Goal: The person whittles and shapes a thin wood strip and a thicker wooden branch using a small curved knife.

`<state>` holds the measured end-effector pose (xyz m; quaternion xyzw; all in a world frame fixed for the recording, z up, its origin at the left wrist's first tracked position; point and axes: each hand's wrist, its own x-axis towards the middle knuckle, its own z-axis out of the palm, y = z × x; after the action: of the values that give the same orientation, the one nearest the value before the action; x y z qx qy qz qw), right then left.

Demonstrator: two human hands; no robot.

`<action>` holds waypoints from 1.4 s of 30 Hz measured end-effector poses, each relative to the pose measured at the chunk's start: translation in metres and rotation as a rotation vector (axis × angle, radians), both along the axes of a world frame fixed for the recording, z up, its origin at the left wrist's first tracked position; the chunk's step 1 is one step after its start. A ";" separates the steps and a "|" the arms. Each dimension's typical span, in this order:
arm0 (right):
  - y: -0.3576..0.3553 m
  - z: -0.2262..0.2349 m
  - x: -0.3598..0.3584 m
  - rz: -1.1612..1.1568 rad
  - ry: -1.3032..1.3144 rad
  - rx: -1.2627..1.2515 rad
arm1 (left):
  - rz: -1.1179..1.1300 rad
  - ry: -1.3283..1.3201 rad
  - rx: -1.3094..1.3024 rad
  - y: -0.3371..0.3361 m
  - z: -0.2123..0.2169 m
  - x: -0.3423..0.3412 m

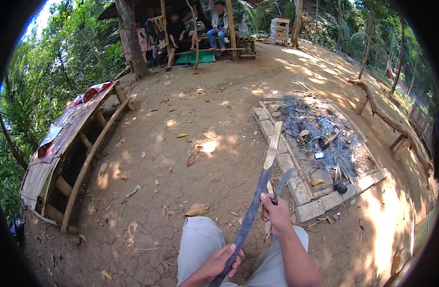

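Observation:
A long, dark grey-black stick [248, 221] runs slantwise up from my lap, and its far end is pale, bare wood. My left hand [221, 262] is closed around its lower part, just above my knees. In my right hand [279, 216] is a small knife [283, 181] with a curved grey blade and a dark handle. The blade points up and away, just right of the stick. My right thumb lies against or very near the stick's side; I cannot tell whether the blade touches it.
Ahead on the right lies a fire pit [320, 206] edged with pale blocks, holding ash and litter. A low bamboo structure [66, 143] stands left. A curved log rail [391, 122] runs along the right. Two people sit under a shelter [233, 33] at the back.

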<state>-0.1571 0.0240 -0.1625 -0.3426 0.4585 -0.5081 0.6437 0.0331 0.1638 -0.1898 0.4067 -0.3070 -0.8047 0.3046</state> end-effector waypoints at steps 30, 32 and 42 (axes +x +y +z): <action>0.021 -0.028 0.033 0.184 1.304 -0.701 | 0.450 0.079 -0.122 -0.081 0.009 0.004; 0.014 -0.030 0.035 0.148 1.327 -0.699 | 0.439 0.085 -0.093 -0.078 0.011 0.005; -0.024 -0.025 0.022 0.065 1.266 -0.581 | 0.296 0.084 -0.001 -0.039 0.015 0.008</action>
<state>-0.1347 -0.0004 -0.1875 -0.7449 0.5803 -0.2933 0.1498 0.0407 0.1249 -0.1752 0.4133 -0.2312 -0.7672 0.4327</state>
